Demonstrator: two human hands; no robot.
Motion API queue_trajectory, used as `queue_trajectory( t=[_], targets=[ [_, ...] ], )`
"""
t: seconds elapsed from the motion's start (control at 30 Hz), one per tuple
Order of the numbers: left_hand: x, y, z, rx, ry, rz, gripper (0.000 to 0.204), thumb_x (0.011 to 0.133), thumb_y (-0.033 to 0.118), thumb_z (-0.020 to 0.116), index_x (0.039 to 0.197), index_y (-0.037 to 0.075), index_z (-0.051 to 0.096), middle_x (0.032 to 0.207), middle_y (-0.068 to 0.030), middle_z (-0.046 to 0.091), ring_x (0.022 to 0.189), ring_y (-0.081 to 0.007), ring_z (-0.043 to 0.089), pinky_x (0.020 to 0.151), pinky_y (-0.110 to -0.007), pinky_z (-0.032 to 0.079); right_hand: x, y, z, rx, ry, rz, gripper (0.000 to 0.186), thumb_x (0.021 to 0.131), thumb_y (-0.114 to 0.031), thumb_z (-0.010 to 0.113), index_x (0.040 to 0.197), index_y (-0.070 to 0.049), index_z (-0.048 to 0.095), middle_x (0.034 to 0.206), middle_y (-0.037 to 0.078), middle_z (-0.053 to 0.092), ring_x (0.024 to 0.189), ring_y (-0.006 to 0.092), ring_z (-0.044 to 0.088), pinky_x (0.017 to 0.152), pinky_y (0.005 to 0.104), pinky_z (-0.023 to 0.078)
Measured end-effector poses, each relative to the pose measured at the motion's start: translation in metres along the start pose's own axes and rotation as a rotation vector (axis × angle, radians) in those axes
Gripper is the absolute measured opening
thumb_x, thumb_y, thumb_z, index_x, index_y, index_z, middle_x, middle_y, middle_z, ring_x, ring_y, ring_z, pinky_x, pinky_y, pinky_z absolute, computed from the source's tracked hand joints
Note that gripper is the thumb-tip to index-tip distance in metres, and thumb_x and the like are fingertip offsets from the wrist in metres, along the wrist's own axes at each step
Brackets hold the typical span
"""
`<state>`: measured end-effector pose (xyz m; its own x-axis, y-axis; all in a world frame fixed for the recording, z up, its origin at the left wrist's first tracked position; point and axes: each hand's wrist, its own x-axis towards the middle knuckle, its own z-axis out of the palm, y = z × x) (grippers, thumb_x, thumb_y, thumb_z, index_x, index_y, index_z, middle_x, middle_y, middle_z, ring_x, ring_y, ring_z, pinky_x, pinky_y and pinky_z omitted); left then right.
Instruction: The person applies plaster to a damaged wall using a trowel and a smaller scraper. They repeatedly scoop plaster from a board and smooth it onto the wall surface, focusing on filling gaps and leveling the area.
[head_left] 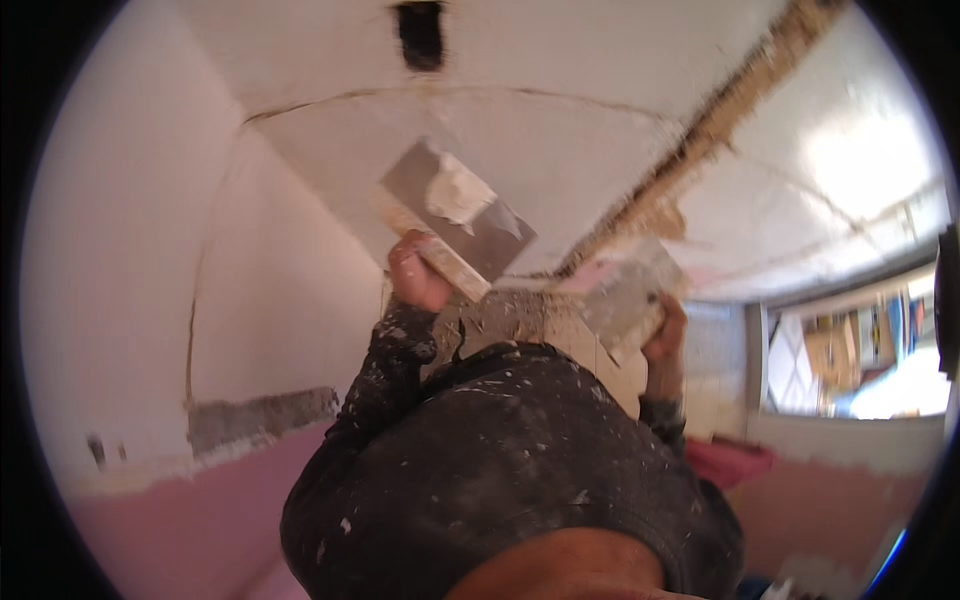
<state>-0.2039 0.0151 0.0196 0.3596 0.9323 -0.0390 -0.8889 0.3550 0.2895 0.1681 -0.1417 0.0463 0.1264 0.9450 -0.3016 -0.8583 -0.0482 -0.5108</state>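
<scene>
My left hand [418, 275] is closed round the pale, smeared back edge of a wide filling knife [403, 178]. A lump of white filler [460, 190] sits across its grey metal blade, thinning into a streak toward one corner. To the right, my right hand [665, 335] grips a second wide knife, a plaster-smeared blade [630, 295] that looks blurred and whitish. Both tools are raised in front of me, apart from each other. Whether the right blade touches the surface behind it, I cannot tell. Light specks dot my dark sleeves and top.
A rough brown channel [700, 135] runs diagonally across the pale surface, near a dark rectangular hole [420, 38]. Thin cracks cross the plaster. At left stands a white wall [120, 300] with a bare grey patch [260, 418] above pink paint. A window [855, 350] opens at right.
</scene>
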Motion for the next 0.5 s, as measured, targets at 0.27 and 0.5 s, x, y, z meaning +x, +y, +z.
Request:
queue_trajectory(
  t=[0.27,0.5],
  targets=[
    [-0.017,0.018,0.033,0.251,0.119,-0.029,0.054,0.073,0.013,0.056,0.124,-0.002,0.047,0.115,-0.0145,0.058,0.106,-0.0296,0.057,0.097,-0.043,0.044,-0.014,0.052,0.024,-0.142,0.235,-0.142,0.036,0.089,-0.013,0.059,0.118,0.007,0.055,0.115,0.014,0.061,0.105,0.0233,0.059,0.094,0.0354,0.048],
    [-0.008,0.0,0.078,0.363,-0.011,-0.127,0.046,0.098,0.034,0.044,0.135,0.006,0.043,0.123,-0.0108,0.055,0.112,-0.0251,0.055,0.096,-0.042,0.046,-0.042,0.026,0.018,-0.168,0.25,-0.326,0.035,0.086,-0.011,0.062,0.117,0.006,0.057,0.11,0.012,0.063,0.1,0.0204,0.061,0.085,0.0331,0.05]
  ],
)
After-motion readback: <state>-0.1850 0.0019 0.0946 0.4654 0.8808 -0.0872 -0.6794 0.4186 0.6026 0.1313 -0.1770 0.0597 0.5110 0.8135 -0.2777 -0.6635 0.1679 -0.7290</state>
